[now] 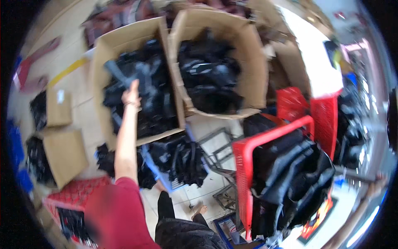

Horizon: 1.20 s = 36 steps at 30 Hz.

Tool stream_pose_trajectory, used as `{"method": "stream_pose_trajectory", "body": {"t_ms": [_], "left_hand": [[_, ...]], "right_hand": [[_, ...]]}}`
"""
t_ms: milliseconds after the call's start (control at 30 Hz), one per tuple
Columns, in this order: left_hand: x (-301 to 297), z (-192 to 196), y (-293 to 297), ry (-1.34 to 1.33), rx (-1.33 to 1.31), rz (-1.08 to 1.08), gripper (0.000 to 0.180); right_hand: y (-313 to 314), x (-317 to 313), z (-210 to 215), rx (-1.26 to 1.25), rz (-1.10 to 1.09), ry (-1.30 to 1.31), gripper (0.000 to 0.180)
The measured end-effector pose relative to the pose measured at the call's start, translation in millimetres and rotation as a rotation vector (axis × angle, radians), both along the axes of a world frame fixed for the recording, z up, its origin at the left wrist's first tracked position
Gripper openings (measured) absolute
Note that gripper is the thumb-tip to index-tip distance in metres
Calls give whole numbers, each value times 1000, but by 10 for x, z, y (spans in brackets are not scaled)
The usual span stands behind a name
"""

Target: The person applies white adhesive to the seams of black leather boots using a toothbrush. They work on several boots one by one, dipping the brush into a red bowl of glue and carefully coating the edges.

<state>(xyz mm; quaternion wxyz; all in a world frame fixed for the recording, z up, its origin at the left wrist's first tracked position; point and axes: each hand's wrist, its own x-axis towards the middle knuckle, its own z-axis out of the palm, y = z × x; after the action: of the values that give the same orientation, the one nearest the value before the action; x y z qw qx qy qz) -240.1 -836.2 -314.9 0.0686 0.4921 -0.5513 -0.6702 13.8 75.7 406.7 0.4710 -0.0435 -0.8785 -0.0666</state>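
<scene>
My left hand [132, 94] reaches over a cardboard box [99, 103] heaped with black pieces [159, 99], perhaps plastic or fabric. Its fingers look closed on the end of a greyish-black strip-like piece [117, 72], which slants to the upper left and is blurred. At the far right rim my right hand [378, 184] appears smeared by motion beside a grey rail [352, 173]. Its fingers cannot be made out. Close to the left box stands a second cardboard box [255, 74], also filled with black pieces [209, 70].
A red basket [244, 166] piled with black pieces [290, 178] stands on the right. Below the left box, a blue-grey crate [166, 182] holds more. Another red basket [78, 189] is at the lower left. Small cartons [66, 153] sit on the tiled floor [74, 97]. A metal frame [217, 151] lies between.
</scene>
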Motion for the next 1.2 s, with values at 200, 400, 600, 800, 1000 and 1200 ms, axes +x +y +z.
{"method": "stream_pose_trajectory", "body": {"t_ms": [200, 400, 600, 800, 1000, 1200], "left_hand": [[335, -28, -87, 298, 345, 29, 42], [1853, 825, -472, 364, -704, -824, 70], [3227, 3490, 838, 294, -359, -324, 46], [4423, 4735, 1836, 322, -512, -446, 50], [5257, 5405, 2539, 365, -608, -551, 56], [5697, 5816, 2840, 488, -752, -663, 64]], "right_hand": [[-367, -493, -265, -854, 240, 284, 29], [-1369, -672, -437, -942, 400, 543, 25], [-1283, -732, -561, -852, 299, 525, 24], [-1383, -653, -535, -868, 411, 499, 37], [-1249, -666, -595, -843, 501, 457, 43], [-1169, -603, -625, -894, 651, 322, 51]]}}
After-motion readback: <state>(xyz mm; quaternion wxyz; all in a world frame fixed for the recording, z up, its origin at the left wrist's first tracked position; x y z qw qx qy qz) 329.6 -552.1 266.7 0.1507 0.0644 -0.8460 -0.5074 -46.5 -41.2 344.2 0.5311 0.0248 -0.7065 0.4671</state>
